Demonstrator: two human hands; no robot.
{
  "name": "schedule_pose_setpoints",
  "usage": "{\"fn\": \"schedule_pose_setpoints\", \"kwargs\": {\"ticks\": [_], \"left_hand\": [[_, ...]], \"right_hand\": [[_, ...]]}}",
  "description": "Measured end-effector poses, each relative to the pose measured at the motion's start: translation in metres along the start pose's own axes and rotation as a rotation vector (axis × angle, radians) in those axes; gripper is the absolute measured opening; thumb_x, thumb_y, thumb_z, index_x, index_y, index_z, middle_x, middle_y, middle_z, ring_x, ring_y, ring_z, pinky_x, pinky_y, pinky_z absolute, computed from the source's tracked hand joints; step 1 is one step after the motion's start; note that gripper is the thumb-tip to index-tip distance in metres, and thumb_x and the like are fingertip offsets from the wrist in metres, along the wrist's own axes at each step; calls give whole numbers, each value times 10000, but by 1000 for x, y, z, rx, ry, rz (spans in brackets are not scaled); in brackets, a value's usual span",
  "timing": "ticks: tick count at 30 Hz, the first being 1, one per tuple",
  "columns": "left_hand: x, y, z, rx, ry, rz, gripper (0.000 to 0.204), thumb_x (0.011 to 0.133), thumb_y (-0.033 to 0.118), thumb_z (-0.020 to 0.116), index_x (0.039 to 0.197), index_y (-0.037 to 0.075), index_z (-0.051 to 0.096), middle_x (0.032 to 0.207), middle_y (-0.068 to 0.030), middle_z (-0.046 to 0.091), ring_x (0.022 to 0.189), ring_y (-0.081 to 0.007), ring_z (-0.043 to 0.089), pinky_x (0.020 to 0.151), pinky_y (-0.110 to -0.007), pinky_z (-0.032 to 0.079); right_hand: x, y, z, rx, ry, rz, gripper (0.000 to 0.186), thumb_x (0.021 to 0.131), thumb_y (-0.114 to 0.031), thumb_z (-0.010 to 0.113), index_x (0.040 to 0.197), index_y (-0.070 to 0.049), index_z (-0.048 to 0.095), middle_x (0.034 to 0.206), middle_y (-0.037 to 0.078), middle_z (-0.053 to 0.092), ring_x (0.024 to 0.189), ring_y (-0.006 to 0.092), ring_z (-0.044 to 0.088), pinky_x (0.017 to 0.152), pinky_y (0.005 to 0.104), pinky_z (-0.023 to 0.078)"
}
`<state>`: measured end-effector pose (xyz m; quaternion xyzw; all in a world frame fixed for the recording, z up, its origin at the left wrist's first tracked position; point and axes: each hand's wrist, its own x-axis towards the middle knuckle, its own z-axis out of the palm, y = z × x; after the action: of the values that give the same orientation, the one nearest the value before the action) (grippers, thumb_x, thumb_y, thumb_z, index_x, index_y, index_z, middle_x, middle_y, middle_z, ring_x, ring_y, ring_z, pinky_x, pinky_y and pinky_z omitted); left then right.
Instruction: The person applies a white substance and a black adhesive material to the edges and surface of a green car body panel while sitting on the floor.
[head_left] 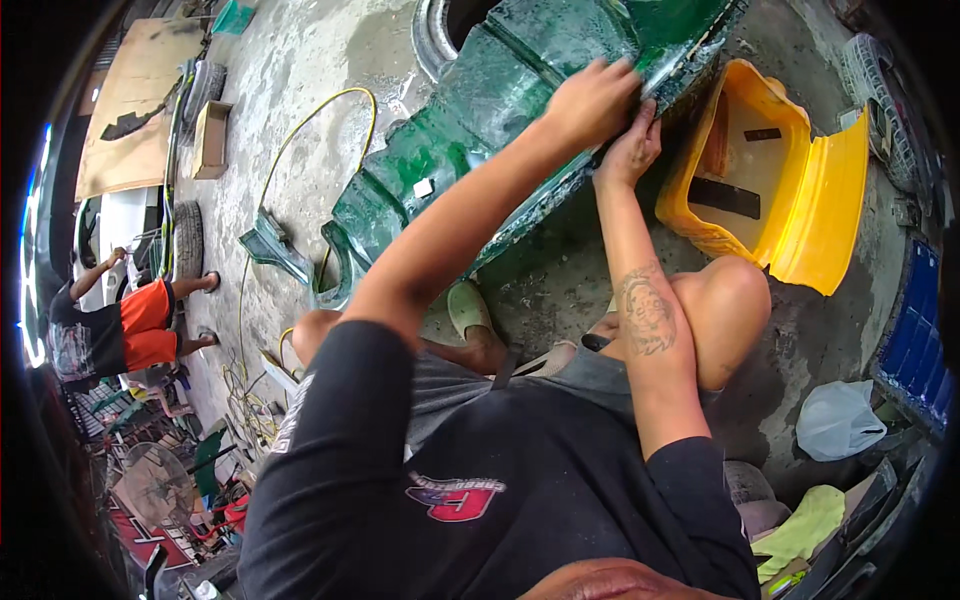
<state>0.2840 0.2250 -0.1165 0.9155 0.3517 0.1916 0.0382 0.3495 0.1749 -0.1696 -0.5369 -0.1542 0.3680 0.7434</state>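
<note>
Black shirt (560,480) up close | green panel (480,125) in front of me | my left hand (595,103) curled on it | my right hand (630,152) at its edge | can't tell if either grips

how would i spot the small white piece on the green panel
Find the big green panel at the top of the picture. On it, beside the left forearm, lies the small white piece. Its compact, blocky shape sets it apart from the panel's streaky glare.
</note>
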Motion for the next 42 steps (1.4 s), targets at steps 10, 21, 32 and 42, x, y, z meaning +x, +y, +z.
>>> {"fn": "schedule_pose_setpoints", "kwargs": {"ticks": [10, 21, 32, 42], "left_hand": [[-212, 10, -23, -160, 47, -255, 286, 865, 109, 688, 1129, 29, 610, 995, -135, 581, 896, -349, 555, 753, -425, 492], [14, 6, 8, -236, 240, -173, 174, 833, 121, 643, 965, 15, 604, 982, -177, 575, 923, -398, 566, 805, -473, 483], [-90, 10, 0, -214, 176, -93, 309, 805, 82, 653, 1100, 27, 580, 1007, -149, 558, 982, -362, 556, 836, -437, 504], [-205, 8, -9, -209, 112, -190, 363, 791, 57, 658, 1147, 42, 588, 1029, -124, 565, 961, -337, 553, 827, -437, 510]], "right_hand": [[17, 15, -6, 37, 40, -20, 520, 1042, -386, 489, 1259, 79, 574, 1210, 160, 649, 1054, 230, 611, 876, 349, 488], [8, 7, 7, 176, -50, -54, 484, 1042, -404, 491, 1185, 45, 604, 1137, 135, 659, 975, 218, 627, 852, 347, 497], [6, 4, -4, 49, -12, -22, 562, 1039, -429, 478, 1263, 79, 569, 1189, 165, 648, 1011, 233, 621, 875, 359, 493], [11, -9, -3, 152, 37, 9, 509, 1033, -373, 507, 1312, 52, 542, 1284, 154, 608, 1087, 242, 599, 936, 374, 477]]}}
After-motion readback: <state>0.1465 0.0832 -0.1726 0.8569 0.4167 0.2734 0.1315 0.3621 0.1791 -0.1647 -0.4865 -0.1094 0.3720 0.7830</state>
